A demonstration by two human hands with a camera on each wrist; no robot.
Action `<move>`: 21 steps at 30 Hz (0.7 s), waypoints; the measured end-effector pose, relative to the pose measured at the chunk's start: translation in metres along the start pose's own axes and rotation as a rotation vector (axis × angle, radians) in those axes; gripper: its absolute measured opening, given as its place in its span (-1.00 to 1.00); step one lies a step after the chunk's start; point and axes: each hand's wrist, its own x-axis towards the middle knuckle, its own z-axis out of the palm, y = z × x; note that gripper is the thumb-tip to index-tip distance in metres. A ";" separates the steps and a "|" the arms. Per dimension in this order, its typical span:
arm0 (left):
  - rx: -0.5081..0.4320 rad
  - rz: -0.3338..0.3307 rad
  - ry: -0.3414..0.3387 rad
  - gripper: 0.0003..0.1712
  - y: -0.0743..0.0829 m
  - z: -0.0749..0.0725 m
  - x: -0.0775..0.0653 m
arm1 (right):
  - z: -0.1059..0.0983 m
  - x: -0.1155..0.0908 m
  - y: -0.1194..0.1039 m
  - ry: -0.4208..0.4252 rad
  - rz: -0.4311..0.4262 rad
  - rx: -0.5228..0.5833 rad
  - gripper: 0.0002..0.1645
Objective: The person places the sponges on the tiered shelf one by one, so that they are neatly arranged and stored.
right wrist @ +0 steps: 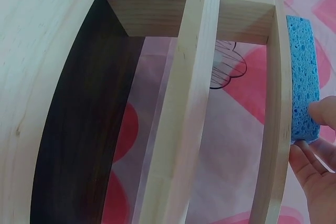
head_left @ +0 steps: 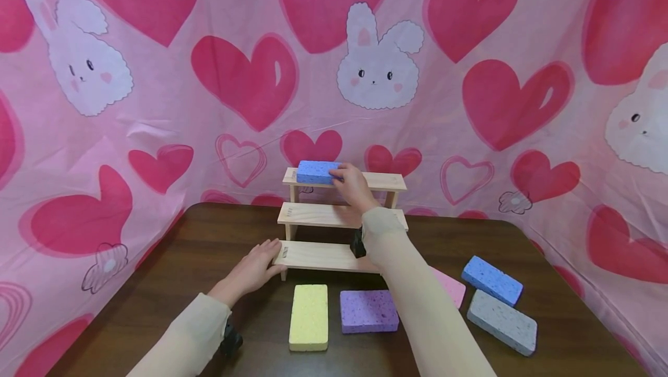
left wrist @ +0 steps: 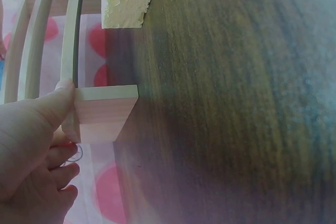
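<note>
Head view: right hand (head_left: 357, 188) pinched a blue sponge (head_left: 314, 173) by its right end, lengthwise along the top shelf (head_left: 385, 181); left hand (head_left: 253, 268) gripped the bottom shelf (head_left: 318, 255)

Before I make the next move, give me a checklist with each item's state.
1. Upper blue sponge on the top shelf: ok.
2. Its back edge within the shelf: cannot tell, hidden.
3. Right hand off that sponge: not ok, it grips the right end.
4. Left hand on the bottom shelf: ok, at its left end.
5. Pink sponge fully visible from the head: not ok, right arm partly covers it.
</note>
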 end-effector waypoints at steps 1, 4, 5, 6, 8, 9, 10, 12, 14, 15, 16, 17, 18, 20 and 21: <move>0.000 0.000 0.001 -0.28 0.000 0.000 0.000 | 0.000 0.000 0.000 0.000 -0.001 -0.002 -0.62; -0.002 -0.002 0.000 -0.28 0.000 0.000 0.000 | 0.000 0.000 0.000 -0.001 -0.004 -0.005 -0.61; -0.003 -0.002 0.000 -0.28 0.000 0.000 -0.001 | 0.000 0.000 0.000 -0.003 -0.004 -0.002 -0.61; -0.004 -0.002 0.000 -0.28 0.000 0.000 -0.001 | 0.000 -0.001 0.000 -0.007 -0.002 0.001 -0.60; -0.006 -0.001 -0.001 -0.28 0.000 0.000 -0.001 | 0.000 -0.001 0.000 -0.013 0.003 0.011 -0.59; -0.006 0.000 0.000 -0.28 0.000 0.000 0.000 | 0.000 -0.001 0.000 -0.015 0.005 0.016 -0.59; -0.006 0.002 0.001 -0.27 0.000 0.000 0.000 | 0.000 -0.002 0.000 -0.017 0.006 0.022 -0.58; -0.006 0.003 0.002 -0.27 0.000 0.000 0.000 | -0.001 -0.002 0.001 -0.019 0.002 0.030 -0.58; -0.006 0.001 0.003 -0.27 0.000 0.000 -0.001 | -0.002 -0.003 0.002 -0.016 -0.003 0.043 -0.58; -0.006 -0.002 0.003 -0.27 0.000 0.000 -0.002 | -0.003 -0.003 0.002 -0.016 -0.003 0.052 -0.58; -0.007 -0.006 0.002 -0.27 0.000 0.000 -0.002 | -0.003 -0.004 0.002 -0.015 -0.004 0.063 -0.57; -0.005 -0.006 0.002 -0.27 0.000 0.000 -0.002 | -0.004 -0.004 0.002 -0.013 -0.006 0.069 -0.57; -0.005 -0.008 0.002 -0.27 0.000 0.000 -0.002 | -0.005 -0.005 0.003 -0.008 -0.011 0.073 -0.57; -0.004 -0.008 0.002 -0.27 0.000 0.000 -0.002 | -0.007 -0.006 0.003 0.001 -0.025 0.070 -0.56; -0.004 -0.006 0.004 -0.27 0.000 0.000 -0.001 | -0.008 -0.007 0.004 0.004 -0.031 0.070 -0.56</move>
